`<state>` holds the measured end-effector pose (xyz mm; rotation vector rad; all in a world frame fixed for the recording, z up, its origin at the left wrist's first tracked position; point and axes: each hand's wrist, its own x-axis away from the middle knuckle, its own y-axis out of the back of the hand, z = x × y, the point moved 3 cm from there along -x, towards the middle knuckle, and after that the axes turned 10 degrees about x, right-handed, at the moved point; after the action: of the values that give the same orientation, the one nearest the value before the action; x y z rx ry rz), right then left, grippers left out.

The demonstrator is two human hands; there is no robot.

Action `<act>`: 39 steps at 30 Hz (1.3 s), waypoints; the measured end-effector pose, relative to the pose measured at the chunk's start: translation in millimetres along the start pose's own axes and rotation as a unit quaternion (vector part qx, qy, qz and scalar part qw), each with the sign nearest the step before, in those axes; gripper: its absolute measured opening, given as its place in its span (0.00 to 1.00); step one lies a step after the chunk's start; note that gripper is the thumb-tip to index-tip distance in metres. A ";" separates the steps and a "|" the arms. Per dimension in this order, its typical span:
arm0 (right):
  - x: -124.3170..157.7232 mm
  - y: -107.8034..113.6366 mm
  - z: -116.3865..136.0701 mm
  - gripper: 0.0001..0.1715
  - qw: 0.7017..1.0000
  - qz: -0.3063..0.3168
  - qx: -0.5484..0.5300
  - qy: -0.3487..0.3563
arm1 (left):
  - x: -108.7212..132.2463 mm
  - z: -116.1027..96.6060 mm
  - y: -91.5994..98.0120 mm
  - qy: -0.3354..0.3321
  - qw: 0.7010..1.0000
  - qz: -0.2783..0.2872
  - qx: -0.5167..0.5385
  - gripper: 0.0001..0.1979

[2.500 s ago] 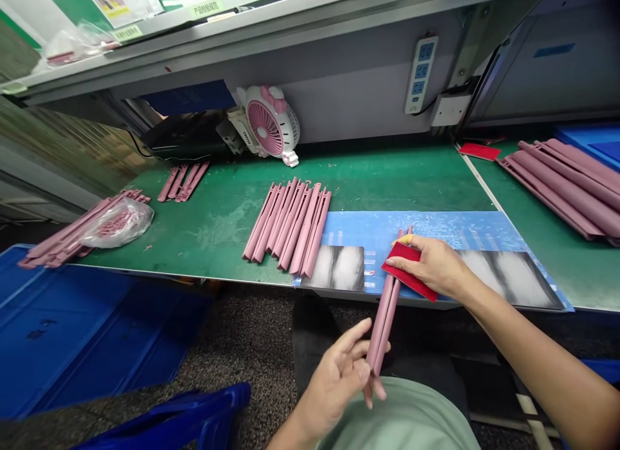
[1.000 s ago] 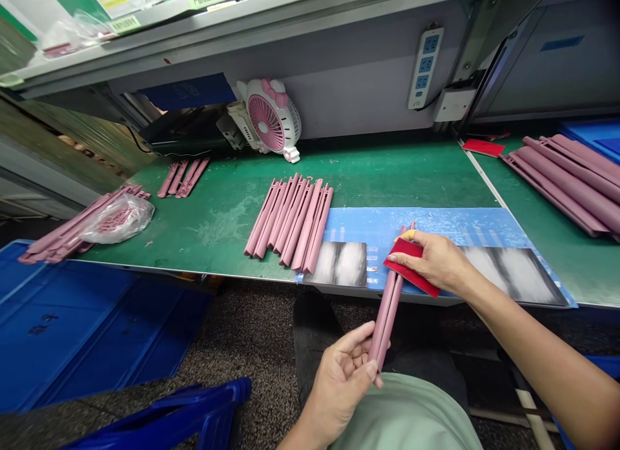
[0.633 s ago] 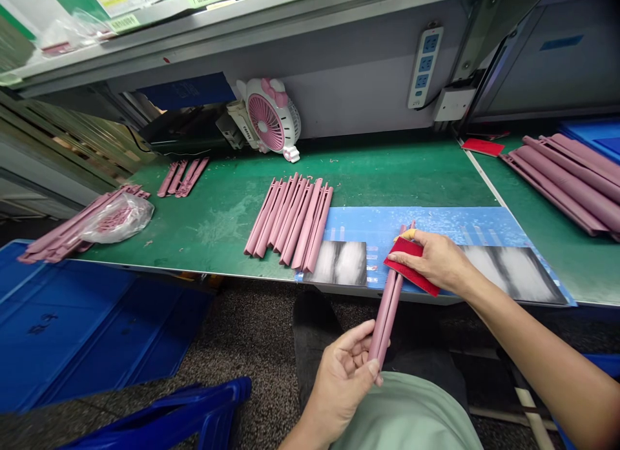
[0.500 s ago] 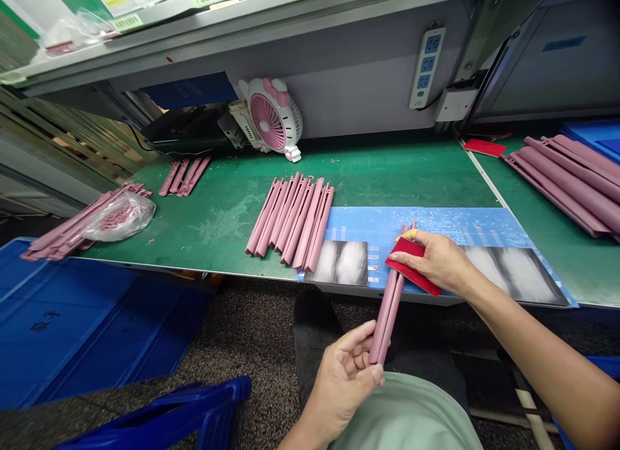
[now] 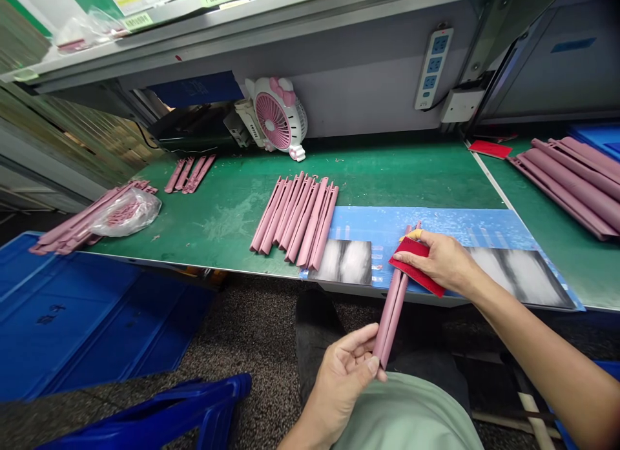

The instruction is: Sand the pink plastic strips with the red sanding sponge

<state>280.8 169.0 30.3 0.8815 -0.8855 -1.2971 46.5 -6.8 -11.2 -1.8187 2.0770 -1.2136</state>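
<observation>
- The green bench [image 5: 387, 172] fills the upper half of the view, with a grey back wall and a white power strip [image 5: 433, 66] above it.
- A blue crate [image 5: 72, 321] sits on the floor at the left, below the bench edge.
- A blue mat [image 5: 436, 221] lies on the near right part of the bench, with grey-smeared patches along its front edge.
- A pile of long pink bars [image 5: 571, 179] lies at the far right, well apart from the hands.
- A row of pink strips [image 5: 295, 221] lies side by side in mid-bench, just touching the mat's left edge.
- A small pink fan [image 5: 278, 117] stands against the back wall.
- A clear bag [image 5: 126, 211] rests on more pink pieces at the left end.
- The pink strip [image 5: 392, 314] in hand slants from the person's lap up over the bench edge onto the mat.
- The right hand [image 5: 443, 263] has its fingers folded down over the red pad [image 5: 416, 272], pressing it around the strip's upper part.
- The left hand [image 5: 341, 379] pinches the strip's lower end between curled fingers and thumb.
- Over the last seconds almost nothing shifts: both grips and the pad's place on the strip stay the same, and only the view drifts slightly.
</observation>
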 end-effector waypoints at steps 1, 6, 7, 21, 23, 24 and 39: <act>-0.1 -0.1 0.0 0.23 1.000 -0.001 -0.001 0.000 | 0.7 0.0 0.0 0.002 1.000 0.000 -0.001 0.27; 0.8 -0.1 -0.7 0.24 1.000 -0.003 -0.009 -0.001 | 0.4 -1.3 4.0 -0.006 1.000 0.015 -0.016 0.28; 1.0 -0.6 -1.0 0.24 1.000 -0.002 -0.013 -0.001 | -2.9 -1.9 4.3 -0.005 1.000 0.020 -0.019 0.30; 71.3 6.1 27.9 0.20 0.987 -0.045 -0.154 0.003 | -73.7 33.9 -48.9 0.100 0.981 0.089 0.138 0.30; 108.4 -5.0 45.9 0.19 0.973 -0.016 -0.229 0.002 | -69.8 31.6 -51.0 0.089 0.985 0.057 0.138 0.30; 124.4 -12.0 53.4 0.20 0.970 0.000 -0.241 0.009 | -68.2 29.9 -51.6 0.084 0.987 0.038 0.135 0.30; 177.3 -31.7 32.0 0.18 0.979 -0.015 -0.204 0.002 | -58.8 22.7 -58.5 0.098 0.989 0.032 0.109 0.30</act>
<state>250.5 -11.2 22.6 0.5744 -0.5717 -1.4372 120.7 36.7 -12.9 -1.5818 1.9864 -1.5882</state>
